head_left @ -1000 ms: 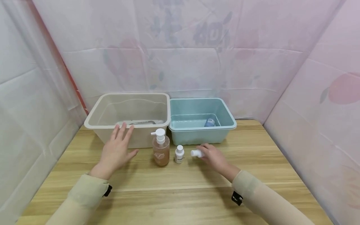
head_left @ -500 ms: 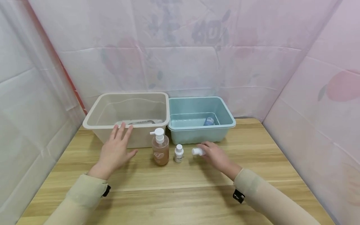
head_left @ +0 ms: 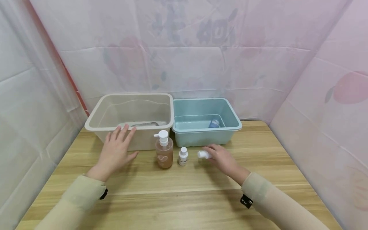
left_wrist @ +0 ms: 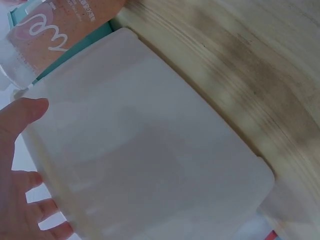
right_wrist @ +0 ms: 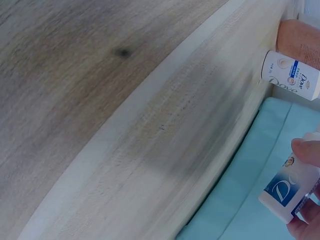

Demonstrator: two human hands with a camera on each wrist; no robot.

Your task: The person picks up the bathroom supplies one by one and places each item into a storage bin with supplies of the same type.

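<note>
My right hand (head_left: 222, 158) grips a small white bottle (head_left: 203, 154) that lies on its side just above the wooden table (head_left: 184, 198), in front of the teal bin (head_left: 207, 129). In the right wrist view the fingers (right_wrist: 306, 150) pinch this blue-labelled bottle (right_wrist: 290, 192). A second small white bottle (head_left: 183, 156) (right_wrist: 291, 75) stands upright to its left. Beside that stands a peach pump bottle (head_left: 164, 152) (left_wrist: 55, 25). My left hand (head_left: 116, 151) (left_wrist: 20, 200) is spread flat, holding nothing, close to the front wall of the beige bin (head_left: 92, 112) (left_wrist: 150, 150).
The two bins stand side by side at the table's back edge against fabric walls. A blue-and-white container (head_left: 214, 123) lies in the teal bin and a grey item (head_left: 143, 124) in the beige one. Bare wood stretches between my arms.
My left hand has drifted slightly left along the beige bin. My right hand keeps hold of the small bottle at nearly the same spot.
</note>
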